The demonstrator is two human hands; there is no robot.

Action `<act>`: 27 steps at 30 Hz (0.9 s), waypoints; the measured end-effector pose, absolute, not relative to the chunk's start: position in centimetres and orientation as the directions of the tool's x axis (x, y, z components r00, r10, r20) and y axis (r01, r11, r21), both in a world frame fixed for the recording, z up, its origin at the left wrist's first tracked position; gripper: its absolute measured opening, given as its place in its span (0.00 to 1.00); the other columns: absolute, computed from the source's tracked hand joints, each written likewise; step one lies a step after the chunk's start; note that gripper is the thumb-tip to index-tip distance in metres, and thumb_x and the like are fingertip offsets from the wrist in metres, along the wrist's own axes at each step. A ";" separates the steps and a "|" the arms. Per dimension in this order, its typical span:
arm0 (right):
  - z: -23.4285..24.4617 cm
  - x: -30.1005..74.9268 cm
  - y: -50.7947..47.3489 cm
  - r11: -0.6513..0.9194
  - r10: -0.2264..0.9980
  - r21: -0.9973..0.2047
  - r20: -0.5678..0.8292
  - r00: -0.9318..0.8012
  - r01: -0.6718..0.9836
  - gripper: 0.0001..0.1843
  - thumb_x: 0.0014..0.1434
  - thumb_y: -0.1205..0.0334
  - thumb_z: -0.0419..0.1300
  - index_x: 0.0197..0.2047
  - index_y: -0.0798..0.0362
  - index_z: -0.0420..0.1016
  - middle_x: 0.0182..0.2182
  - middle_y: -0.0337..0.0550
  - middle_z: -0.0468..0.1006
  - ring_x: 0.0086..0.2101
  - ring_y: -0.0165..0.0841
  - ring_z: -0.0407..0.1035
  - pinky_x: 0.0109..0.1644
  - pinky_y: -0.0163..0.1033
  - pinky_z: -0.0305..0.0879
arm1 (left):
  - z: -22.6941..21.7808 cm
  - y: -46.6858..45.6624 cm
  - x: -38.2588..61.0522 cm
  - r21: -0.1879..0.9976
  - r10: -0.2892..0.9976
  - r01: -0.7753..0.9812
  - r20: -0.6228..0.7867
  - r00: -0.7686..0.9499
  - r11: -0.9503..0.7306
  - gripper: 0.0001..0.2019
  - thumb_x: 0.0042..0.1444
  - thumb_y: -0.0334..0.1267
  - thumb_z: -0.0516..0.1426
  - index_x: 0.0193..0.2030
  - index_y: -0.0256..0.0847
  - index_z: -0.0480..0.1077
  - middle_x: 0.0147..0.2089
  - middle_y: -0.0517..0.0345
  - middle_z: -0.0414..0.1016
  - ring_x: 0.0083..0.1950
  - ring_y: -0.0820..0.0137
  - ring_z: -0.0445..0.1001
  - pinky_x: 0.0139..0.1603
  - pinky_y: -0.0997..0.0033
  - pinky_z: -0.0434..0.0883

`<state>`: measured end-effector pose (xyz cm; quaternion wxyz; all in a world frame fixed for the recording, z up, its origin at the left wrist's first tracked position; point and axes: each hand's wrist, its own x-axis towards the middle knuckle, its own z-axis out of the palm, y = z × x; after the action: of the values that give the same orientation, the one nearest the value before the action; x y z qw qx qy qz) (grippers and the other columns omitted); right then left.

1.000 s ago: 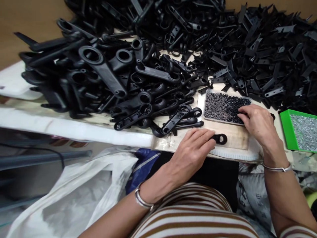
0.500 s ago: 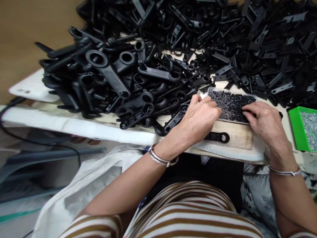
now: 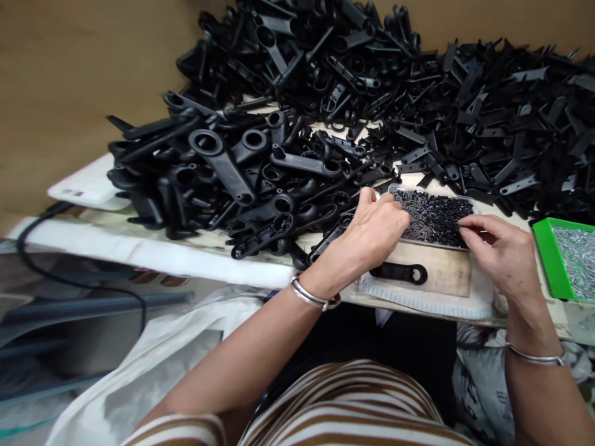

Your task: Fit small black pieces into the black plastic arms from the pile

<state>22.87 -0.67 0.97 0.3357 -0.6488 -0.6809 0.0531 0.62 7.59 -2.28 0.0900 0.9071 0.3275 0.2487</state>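
A clear plastic box (image 3: 430, 214) full of tiny black and grey parts lies between my hands. My left hand (image 3: 379, 226) is closed at the box's left end, its fingertips pinched; what they hold is hidden. At the right end, my right hand (image 3: 499, 248) has thumb and forefinger pressed together over the small parts, and anything between them is too small to name. Below the box, a black plastic lever with a ring end (image 3: 404, 273) lies on a wooden board (image 3: 449, 272), just under my left hand.
Heaped black ring-ended levers (image 3: 223, 167) cover the table's left and back. More narrow black pieces (image 3: 493, 118) pile up at the right. A green bin (image 3: 553, 266) of silvery metal parts stands far right. A white device (image 3: 88, 183) with a black cable sits left.
The view has tilted upward, so the table sits lower in the picture. My right hand has shifted slightly away from the box's middle. My left hand keeps its pinch at the left end.
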 end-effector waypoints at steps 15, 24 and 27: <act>1.2 22.3 -2.2 0.158 0.904 -0.595 0.408 0.127 0.788 0.06 0.60 0.61 0.61 0.38 0.47 0.80 0.38 0.41 0.82 0.37 0.36 0.76 0.44 0.43 0.73 | 0.4 8.4 3.9 0.182 0.619 0.592 0.201 0.760 -0.785 0.14 0.51 0.18 0.51 0.21 0.38 0.64 0.24 0.56 0.69 0.36 0.64 0.68 0.44 0.56 0.55; 0.6 21.8 -2.6 0.137 0.919 -0.693 0.355 0.169 0.708 0.05 0.59 0.59 0.62 0.37 0.48 0.80 0.37 0.40 0.82 0.37 0.35 0.76 0.45 0.43 0.74 | 0.1 8.1 2.8 0.190 0.648 0.621 0.276 0.710 -0.760 0.12 0.57 0.23 0.50 0.26 0.38 0.67 0.29 0.55 0.73 0.38 0.63 0.69 0.42 0.59 0.54; 0.5 21.6 -2.6 0.144 0.923 -0.682 0.354 0.151 0.717 0.06 0.59 0.60 0.62 0.37 0.48 0.80 0.37 0.41 0.82 0.37 0.36 0.76 0.46 0.44 0.73 | -0.2 8.3 3.1 0.201 0.628 0.595 0.248 0.737 -0.778 0.10 0.57 0.25 0.53 0.26 0.38 0.67 0.29 0.55 0.73 0.39 0.63 0.70 0.43 0.58 0.55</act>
<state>21.64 -2.59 0.52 0.4046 -0.6417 -0.6390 0.1273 3.11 8.34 -0.22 0.0541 0.9305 0.3287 0.1526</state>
